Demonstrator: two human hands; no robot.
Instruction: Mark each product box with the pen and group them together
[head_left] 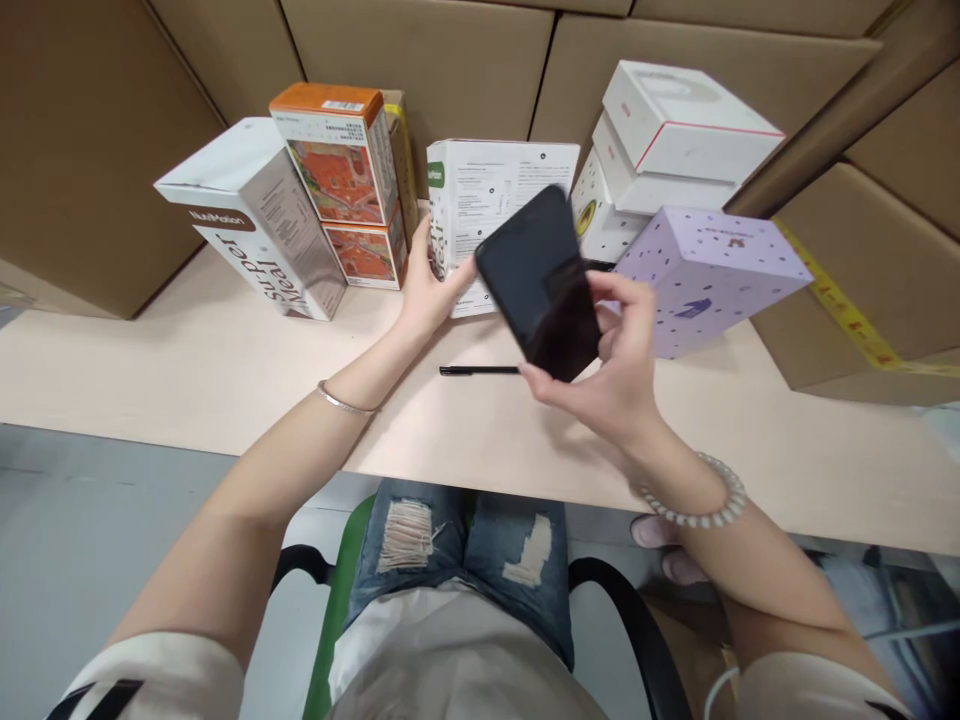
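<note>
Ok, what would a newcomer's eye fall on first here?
Probably the black phone, held tilted above the table in the right hand. Next, the stacked orange boxes at the back left and the lilac spotted box on the right.

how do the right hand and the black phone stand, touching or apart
Touching. The head view shows the right hand gripping the black phone, its thumb at the bottom corner and its fingers on the right edge.
</note>
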